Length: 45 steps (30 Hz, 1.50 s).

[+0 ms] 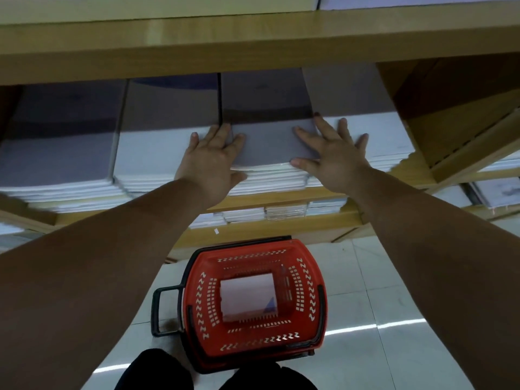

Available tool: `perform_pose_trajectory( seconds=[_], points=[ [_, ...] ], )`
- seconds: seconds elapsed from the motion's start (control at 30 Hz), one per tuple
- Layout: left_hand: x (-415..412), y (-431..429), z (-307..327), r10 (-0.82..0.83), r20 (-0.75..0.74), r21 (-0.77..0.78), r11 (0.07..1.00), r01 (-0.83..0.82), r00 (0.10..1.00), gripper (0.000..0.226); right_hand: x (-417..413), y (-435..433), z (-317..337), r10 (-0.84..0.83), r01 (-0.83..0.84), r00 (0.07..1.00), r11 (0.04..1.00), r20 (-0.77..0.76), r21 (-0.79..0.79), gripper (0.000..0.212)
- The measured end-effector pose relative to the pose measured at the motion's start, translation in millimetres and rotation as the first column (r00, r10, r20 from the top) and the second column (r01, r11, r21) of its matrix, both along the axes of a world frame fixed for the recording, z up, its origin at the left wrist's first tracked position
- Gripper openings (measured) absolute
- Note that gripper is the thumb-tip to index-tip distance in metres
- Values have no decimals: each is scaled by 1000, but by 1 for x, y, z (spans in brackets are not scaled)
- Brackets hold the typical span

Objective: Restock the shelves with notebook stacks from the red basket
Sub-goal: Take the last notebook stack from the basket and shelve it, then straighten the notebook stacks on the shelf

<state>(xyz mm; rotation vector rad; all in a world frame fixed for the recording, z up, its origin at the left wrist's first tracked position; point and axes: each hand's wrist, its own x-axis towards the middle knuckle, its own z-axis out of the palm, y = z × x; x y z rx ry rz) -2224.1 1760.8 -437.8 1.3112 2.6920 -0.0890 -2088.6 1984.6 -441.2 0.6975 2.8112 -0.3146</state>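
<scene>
Left hand [209, 161] and right hand [334, 159] lie spread flat, gripping nothing, on the grey-covered notebook stack [267, 147] between them.

- The wooden shelf [284, 199] carries four notebook stacks [168, 153] side by side, their grey covers facing up and their white page edges facing out.
- The lower shelf [253, 235] holds shorter stacks of wrapped notebooks [285, 211] near its front edge.
- The pale tiled floor [394, 291] carries a red basket [254, 302] with a black handle; one notebook [247, 296] lies flat on the basket's bottom.
</scene>
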Motion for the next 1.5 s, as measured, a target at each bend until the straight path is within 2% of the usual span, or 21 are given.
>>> perform_pose_trajectory(
  seconds=[0.13, 0.27, 0.43, 0.67, 0.83, 1.0, 1.17, 1.27, 1.33, 1.4, 1.5],
  points=[
    [-2, -1, -5, -28, -28, 58, 998, 30, 999, 71, 1, 1, 2, 16, -16, 1000, 999, -4, -43, 90],
    [-6, -1, -8, -59, -66, 3, 998, 59, 996, 70, 0, 3, 2, -23, 20, 999, 996, -28, -92, 80],
    [-6, 0, -5, -42, -18, 13, 999, 43, 999, 69, -2, 1, 1, -39, 38, 999, 997, -3, -62, 78],
    [0, 10, 6, 51, 30, -17, 999, -51, 998, 69, 1, -6, 2, -42, 43, 999, 997, 11, -63, 76],
    [13, 18, 19, 207, 115, -33, 978, -205, 971, 70, 8, 1, 3, 41, -40, 999, 991, 4, -126, 89],
    [61, 25, 19, 408, 128, -45, 913, -406, 904, 92, 27, 23, 3, 277, -278, 960, 950, -26, -142, 95],
    [163, 3, 4, 610, 84, 24, 789, -614, 788, 87, 45, 27, 11, 480, -479, 877, 878, 9, -10, 95],
    [209, -27, -8, 710, 153, -11, 697, -717, 688, 86, 50, -3, 17, 640, -634, 761, 769, -104, 85, 86],
    [230, -49, -21, 765, 194, -13, 628, -778, 615, 87, 55, -28, 15, 741, -735, 661, 671, -121, 96, 83],
    [243, -68, -35, 811, 210, -24, 563, -826, 546, 89, 59, -51, 4, 799, -796, 597, 601, -71, 76, 80],
    [258, -88, -58, 847, 229, -73, 506, -859, 479, 88, 65, -80, -23, 835, -837, 547, 547, 50, 21, 78]
  ],
)
